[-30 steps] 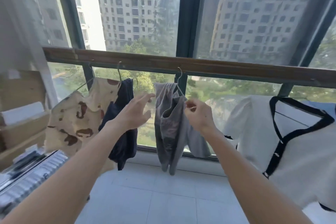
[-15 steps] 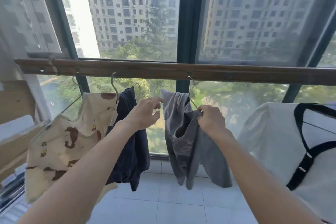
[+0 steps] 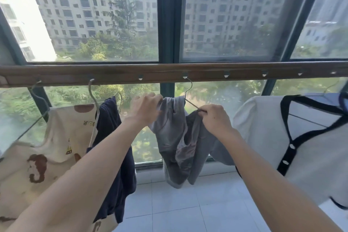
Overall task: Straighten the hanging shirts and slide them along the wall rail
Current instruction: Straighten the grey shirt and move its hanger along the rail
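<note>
Cream shirt [image 3: 47, 149] and navy shirt [image 3: 113, 156] hanging at left of rail [image 3: 169, 71], left hand [image 3: 146, 109] gripping grey shirt [image 3: 180, 143] at centre, right hand [image 3: 216, 120] pinching its hanger [image 3: 190, 98], white shirt [image 3: 282, 137] at right

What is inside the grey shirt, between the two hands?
A wire hanger carries the grey shirt; only its hook and one bare arm show. Its other arm is covered by cloth and the left hand.
</note>
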{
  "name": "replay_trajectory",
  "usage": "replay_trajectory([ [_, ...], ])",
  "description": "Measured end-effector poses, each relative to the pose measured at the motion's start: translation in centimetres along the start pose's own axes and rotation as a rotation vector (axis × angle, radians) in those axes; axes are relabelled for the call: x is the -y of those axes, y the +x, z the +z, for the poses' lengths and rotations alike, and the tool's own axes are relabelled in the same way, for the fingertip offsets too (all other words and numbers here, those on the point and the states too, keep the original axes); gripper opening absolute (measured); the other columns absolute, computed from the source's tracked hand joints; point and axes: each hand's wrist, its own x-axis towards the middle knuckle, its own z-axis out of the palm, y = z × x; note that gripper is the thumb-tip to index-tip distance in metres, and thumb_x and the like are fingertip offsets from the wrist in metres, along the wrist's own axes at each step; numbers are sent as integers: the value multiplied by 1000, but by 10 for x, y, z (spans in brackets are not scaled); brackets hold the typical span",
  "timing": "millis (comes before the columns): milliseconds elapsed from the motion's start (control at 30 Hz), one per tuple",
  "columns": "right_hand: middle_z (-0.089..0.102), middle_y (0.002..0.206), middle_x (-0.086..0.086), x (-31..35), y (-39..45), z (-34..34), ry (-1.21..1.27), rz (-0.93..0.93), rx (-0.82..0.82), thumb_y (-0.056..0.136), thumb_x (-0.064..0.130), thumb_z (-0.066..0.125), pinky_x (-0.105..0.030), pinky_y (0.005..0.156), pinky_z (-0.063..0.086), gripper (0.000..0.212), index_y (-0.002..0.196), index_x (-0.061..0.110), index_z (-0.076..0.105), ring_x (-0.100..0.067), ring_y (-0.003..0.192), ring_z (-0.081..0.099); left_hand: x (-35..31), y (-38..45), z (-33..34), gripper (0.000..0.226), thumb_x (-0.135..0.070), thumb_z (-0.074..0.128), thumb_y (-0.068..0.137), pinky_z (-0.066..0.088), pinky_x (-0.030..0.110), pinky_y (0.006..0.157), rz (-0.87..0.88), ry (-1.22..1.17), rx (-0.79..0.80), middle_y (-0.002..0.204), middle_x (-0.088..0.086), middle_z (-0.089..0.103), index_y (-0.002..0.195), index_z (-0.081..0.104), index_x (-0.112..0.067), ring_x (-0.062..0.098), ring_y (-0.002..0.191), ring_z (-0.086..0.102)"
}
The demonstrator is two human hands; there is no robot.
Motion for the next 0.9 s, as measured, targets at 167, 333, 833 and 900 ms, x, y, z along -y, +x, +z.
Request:
replay_trajectory([
  [167,69,89,-6,6,-1,0,-34,33,-24,97,13,54,-28,65,39,20,97,17,74,-24,79,60,10,13,8,19,-28,68,87,45,35,75,47,-58,-85,101,2,65,104,67,-18,27,92,62],
  [333,68,86,-6,14,-4,-2,-56,40,-39,97,14,55,-28,65,40,19,96,16,73,-25,80,61,15,26,5,17,-5,57,86,36,28,55,74,-101,-50,81,5,66,84,73,-10,27,73,62],
  [833,72,101,-5,-2,-4,-22,-89,55,-10,98,12,53,-34,79,53,24,103,17,75,-27,91,65,66,35,-17,16,0,50,89,45,36,69,-232,91,75,99,17,63,100,61,-4,37,94,62],
  [900,71,91,-7,-6,-3,-22,-88,56,-21,96,10,53,-34,72,52,24,93,17,75,-29,85,64,70,30,-15,21,-2,51,90,49,38,76,-264,137,134,109,16,62,109,60,-6,36,100,62],
])
